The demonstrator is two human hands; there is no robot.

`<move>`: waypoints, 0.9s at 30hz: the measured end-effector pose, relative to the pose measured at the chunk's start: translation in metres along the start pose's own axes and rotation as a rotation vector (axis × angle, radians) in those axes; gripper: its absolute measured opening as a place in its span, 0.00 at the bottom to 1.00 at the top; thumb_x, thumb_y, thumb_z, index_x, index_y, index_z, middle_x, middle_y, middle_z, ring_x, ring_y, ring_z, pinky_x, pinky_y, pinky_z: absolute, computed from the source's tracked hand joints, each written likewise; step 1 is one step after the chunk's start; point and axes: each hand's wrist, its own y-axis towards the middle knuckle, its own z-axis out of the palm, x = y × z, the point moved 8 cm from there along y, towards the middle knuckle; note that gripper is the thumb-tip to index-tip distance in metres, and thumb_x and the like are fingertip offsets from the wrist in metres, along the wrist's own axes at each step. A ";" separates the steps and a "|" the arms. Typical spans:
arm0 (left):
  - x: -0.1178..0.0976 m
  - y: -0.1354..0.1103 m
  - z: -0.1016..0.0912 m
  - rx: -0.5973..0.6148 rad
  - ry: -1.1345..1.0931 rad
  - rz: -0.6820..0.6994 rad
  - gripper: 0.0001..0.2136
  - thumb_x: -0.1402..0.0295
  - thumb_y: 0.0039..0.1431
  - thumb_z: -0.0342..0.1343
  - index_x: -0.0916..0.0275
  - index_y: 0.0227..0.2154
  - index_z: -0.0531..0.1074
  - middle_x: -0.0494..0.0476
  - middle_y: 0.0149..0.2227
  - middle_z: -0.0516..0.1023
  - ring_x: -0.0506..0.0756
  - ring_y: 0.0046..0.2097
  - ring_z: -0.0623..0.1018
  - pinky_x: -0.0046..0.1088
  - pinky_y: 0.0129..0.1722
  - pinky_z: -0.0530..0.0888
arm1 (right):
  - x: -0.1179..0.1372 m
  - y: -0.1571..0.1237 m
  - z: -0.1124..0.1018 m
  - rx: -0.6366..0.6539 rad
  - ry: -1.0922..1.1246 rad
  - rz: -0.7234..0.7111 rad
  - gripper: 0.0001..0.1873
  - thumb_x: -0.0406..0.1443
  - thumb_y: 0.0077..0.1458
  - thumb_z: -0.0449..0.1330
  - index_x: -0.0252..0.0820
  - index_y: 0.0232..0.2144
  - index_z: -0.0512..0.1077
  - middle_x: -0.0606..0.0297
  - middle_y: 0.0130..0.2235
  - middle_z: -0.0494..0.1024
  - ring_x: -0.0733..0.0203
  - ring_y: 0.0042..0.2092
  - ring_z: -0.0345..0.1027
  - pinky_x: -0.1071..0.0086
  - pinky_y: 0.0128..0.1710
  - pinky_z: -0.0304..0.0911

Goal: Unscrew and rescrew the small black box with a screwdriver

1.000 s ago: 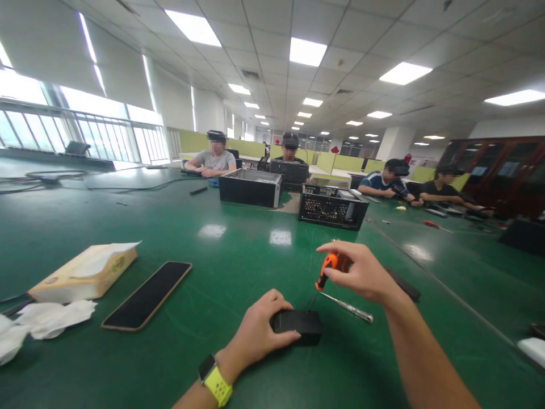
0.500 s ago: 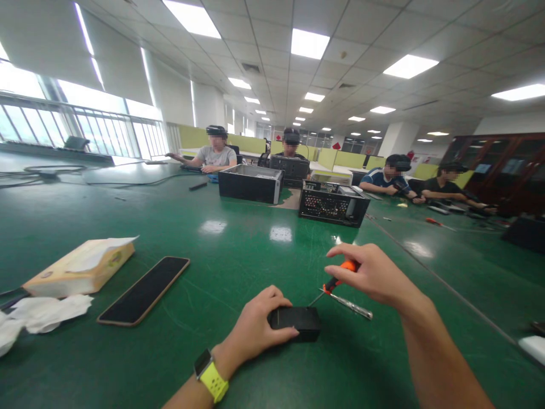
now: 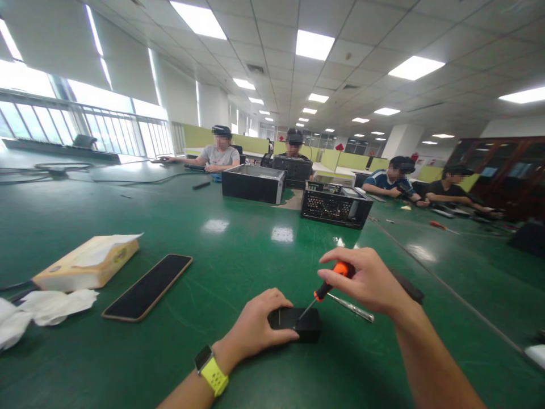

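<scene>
A small black box (image 3: 309, 326) rests on the green tabletop. My left hand (image 3: 259, 324) grips its left end between thumb and fingers, with a yellow-strapped watch (image 3: 212, 372) on that wrist. My right hand (image 3: 361, 278) holds a screwdriver (image 3: 322, 291) with an orange and black handle; its shaft slants down and the tip meets the box's top. A slim silver screwdriver-like tool (image 3: 351, 308) lies on the table just behind, below my right hand. Partly hidden by my right wrist is a flat dark object (image 3: 407, 286).
To the left lie a phone (image 3: 149, 288), a tissue pack (image 3: 87, 264) and crumpled tissues (image 3: 57, 307). Two open computer cases (image 3: 253, 188) stand farther back. Several people sit around the far side. Another orange screwdriver (image 3: 443, 227) lies at the right.
My right hand has shifted slightly left, bringing the screwdriver's tip from behind the box onto its top. My left hand keeps its grip. The view has turned a little.
</scene>
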 end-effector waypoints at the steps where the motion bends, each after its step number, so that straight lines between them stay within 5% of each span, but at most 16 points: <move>1: 0.000 0.000 0.000 0.000 0.000 0.003 0.18 0.61 0.49 0.71 0.60 0.41 0.76 0.55 0.39 0.76 0.58 0.41 0.75 0.31 0.41 0.70 | 0.003 0.000 0.003 0.015 0.012 -0.011 0.10 0.43 0.57 0.62 0.45 0.33 0.77 0.71 0.23 0.75 0.64 0.25 0.66 0.71 0.28 0.57; 27: -0.001 0.001 -0.002 -0.006 0.011 -0.016 0.17 0.60 0.49 0.69 0.60 0.40 0.76 0.55 0.38 0.76 0.58 0.40 0.75 0.31 0.40 0.70 | 0.008 0.000 0.009 0.070 0.025 -0.053 0.06 0.40 0.56 0.63 0.45 0.33 0.77 0.71 0.25 0.75 0.64 0.27 0.67 0.71 0.30 0.57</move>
